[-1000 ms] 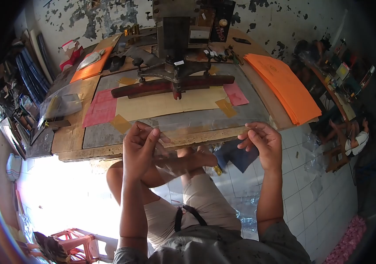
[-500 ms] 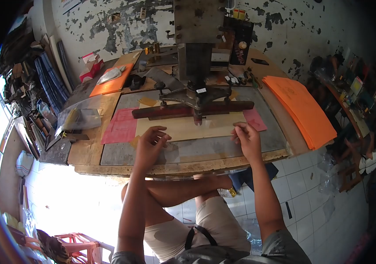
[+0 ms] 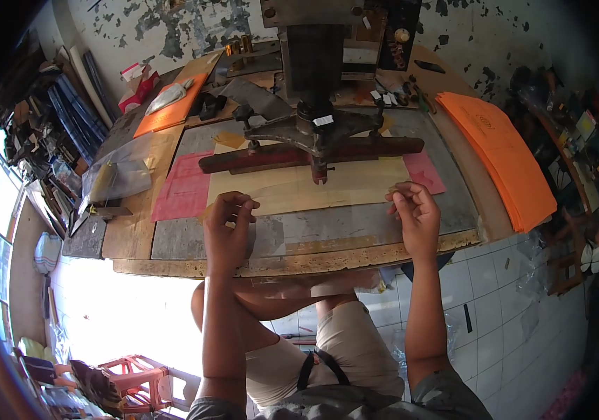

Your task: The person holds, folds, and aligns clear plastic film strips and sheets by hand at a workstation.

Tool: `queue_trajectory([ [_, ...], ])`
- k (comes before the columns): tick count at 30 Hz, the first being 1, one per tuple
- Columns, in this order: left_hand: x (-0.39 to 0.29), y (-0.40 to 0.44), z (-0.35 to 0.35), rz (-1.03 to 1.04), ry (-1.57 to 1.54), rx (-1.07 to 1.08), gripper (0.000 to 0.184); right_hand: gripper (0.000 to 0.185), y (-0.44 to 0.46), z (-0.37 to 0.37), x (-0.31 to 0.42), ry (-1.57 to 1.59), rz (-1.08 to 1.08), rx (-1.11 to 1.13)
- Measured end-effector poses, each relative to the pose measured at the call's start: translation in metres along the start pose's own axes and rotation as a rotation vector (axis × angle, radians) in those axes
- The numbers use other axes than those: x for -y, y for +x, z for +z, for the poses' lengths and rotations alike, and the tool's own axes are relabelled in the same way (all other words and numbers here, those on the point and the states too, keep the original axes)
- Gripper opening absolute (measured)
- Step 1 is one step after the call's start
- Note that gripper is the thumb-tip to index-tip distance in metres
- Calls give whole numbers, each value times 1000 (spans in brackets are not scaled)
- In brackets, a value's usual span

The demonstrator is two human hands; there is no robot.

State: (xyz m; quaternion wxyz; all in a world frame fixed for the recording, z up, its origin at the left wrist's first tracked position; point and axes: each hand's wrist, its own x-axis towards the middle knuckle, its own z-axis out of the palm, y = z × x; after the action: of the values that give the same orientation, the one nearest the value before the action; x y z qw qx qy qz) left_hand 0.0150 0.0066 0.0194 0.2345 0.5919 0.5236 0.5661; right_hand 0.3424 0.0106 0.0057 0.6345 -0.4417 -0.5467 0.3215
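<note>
My left hand (image 3: 228,227) and my right hand (image 3: 417,215) are raised over the front edge of the workbench, fingertips pinched at the corners of a clear plastic sheet (image 3: 269,236). The sheet spans between them and is hard to see. Beyond it, a long cream sheet (image 3: 292,194) lies on a grey metal plate (image 3: 177,241). Pink paper shows at its left (image 3: 186,185) and right (image 3: 423,172) ends. Above the cream sheet is the dark red bar (image 3: 369,150) of a black press (image 3: 313,63).
Orange sheets (image 3: 499,157) are stacked at the bench's right. On the left are another orange sheet (image 3: 166,115) and a clear plastic bag (image 3: 114,171). Small tools (image 3: 418,91) lie behind. A pink stool (image 3: 131,381) stands lower left; another person (image 3: 597,255) sits far right.
Both hands and the clear sheet have moved forward from in front of the bench to above its front edge. The camera view has also shifted.
</note>
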Motion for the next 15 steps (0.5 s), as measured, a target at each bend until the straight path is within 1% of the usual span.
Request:
queue_trajectory([
  [2,-3,0,1,-10,-20,5,12,18,1,-2,-2,9,6,-2],
  [5,-8,-1,1,-58,29,11,12,18,0,-5,0,25,50,-7],
  [11,0,-1,0,-27,-25,-10,12,19,-1,-8,0,23,73,-11],
  [15,1,-1,-2,-14,1,0,12,18,0,-8,2,28,78,-13],
])
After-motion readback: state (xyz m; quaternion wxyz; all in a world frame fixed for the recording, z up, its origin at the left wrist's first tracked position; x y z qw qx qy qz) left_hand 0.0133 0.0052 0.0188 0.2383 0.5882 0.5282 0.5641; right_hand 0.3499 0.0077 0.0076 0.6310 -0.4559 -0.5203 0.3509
